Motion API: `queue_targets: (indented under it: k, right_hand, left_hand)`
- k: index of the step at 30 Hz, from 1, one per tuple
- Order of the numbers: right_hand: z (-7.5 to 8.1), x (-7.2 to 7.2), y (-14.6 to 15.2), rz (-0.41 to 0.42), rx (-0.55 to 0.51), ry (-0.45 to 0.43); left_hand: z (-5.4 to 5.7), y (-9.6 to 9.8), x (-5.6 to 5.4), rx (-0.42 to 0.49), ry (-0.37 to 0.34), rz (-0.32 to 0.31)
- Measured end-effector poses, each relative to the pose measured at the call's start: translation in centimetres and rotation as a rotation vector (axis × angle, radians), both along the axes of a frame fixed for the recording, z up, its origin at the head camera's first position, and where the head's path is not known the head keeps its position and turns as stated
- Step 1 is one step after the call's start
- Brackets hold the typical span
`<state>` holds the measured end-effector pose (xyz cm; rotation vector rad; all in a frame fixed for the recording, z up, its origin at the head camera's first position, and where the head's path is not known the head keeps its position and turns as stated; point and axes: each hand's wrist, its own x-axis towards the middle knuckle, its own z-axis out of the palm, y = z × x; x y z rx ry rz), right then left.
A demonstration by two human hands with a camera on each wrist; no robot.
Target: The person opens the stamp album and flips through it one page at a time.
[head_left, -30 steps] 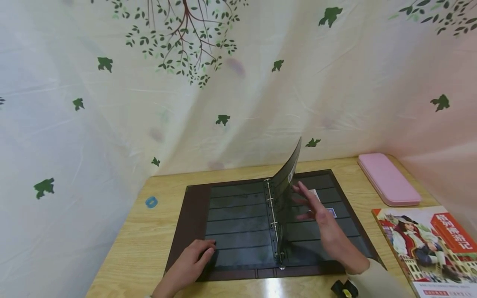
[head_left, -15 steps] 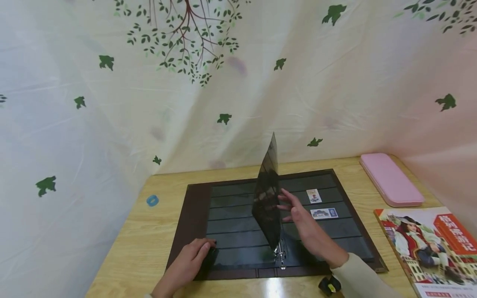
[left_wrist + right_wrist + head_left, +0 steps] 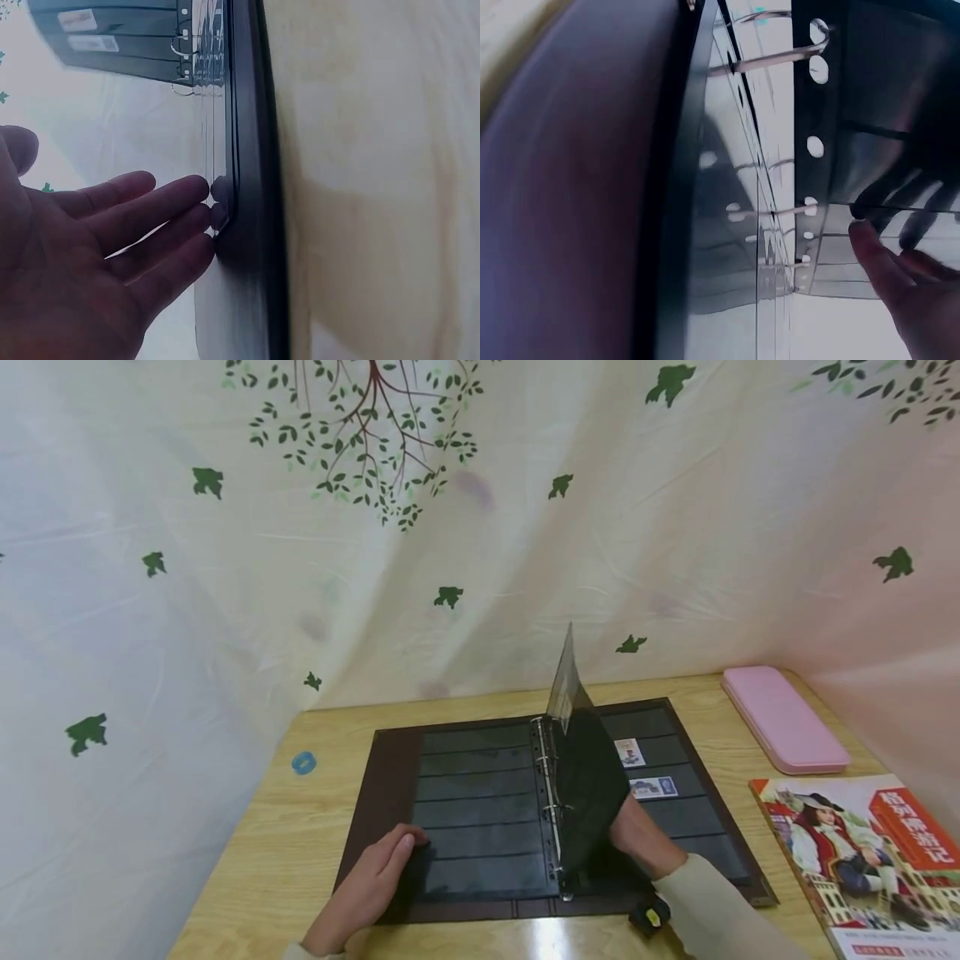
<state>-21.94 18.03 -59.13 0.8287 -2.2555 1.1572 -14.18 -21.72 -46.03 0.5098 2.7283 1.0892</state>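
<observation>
A dark brown ring-bound stamp album [image 3: 390, 777] lies spread on the table. One black page [image 3: 588, 768] stands raised from its metal rings [image 3: 552, 814], bowing to the right. Behind that page, my right hand [image 3: 647, 839] is mostly hidden in the head view; in the right wrist view its extended fingertips [image 3: 862, 229] touch the page's surface. My left hand [image 3: 375, 877] rests with fairly straight fingers on the left page's lower outer edge. Two stamps show on the right page, a small one [image 3: 630, 752] above a wider one [image 3: 654, 787]. The raised page carries two labels or stamps [image 3: 94, 43] in the left wrist view.
A pink case [image 3: 783, 718] lies at the back right, with an illustrated book [image 3: 862, 868] in front of it. A blue ring-shaped object [image 3: 303, 763] sits left of the album. Near my right sleeve is a small black object [image 3: 649, 914]. A printed curtain [image 3: 360, 610] hangs behind.
The raised page stood left of the rings half a second ago; now a raised page bows right. I cannot tell if it is the same one. My right hand has gone behind it.
</observation>
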Motion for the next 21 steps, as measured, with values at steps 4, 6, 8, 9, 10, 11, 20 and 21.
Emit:
queue_targets:
  k: [4, 6, 8, 9, 10, 11, 20, 21]
  right_hand:
    - [8.5, 2.3, -3.1, 0.224, -0.262, -0.340]
    - [12.2, 3.7, -4.6, 0.270, -0.310, -0.410]
    - [14.5, 4.9, -5.4, 0.269, -0.322, -0.467]
    - [15.3, 5.3, -5.6, 0.250, -0.316, -0.486]
    - [15.8, 5.6, -5.8, 0.230, -0.315, -0.509]
    - [15.7, 5.5, -5.8, 0.218, -0.300, -0.510]
    - [12.1, 3.6, -5.0, -0.017, -0.209, -0.607]
    - [11.0, 3.3, -4.7, 0.018, -0.273, -0.581]
  left_hand:
    - [-0.1, 0.0, 0.0, 0.010, -0.011, -0.004]
    - [-0.2, -0.1, 0.0, 0.016, -0.016, 0.003]
    - [-0.2, -0.2, 0.0, 0.032, -0.023, 0.021]
    - [-0.2, -0.2, 0.0, 0.044, -0.025, 0.030]
    - [-0.2, -0.3, 0.0, 0.058, -0.029, 0.041]
    - [-0.2, -0.3, 0.0, 0.071, -0.033, 0.053]
    - [-0.1, -0.3, 0.1, 0.077, -0.033, 0.080]
    - [-0.1, -0.3, 0.2, 0.075, -0.029, 0.077]
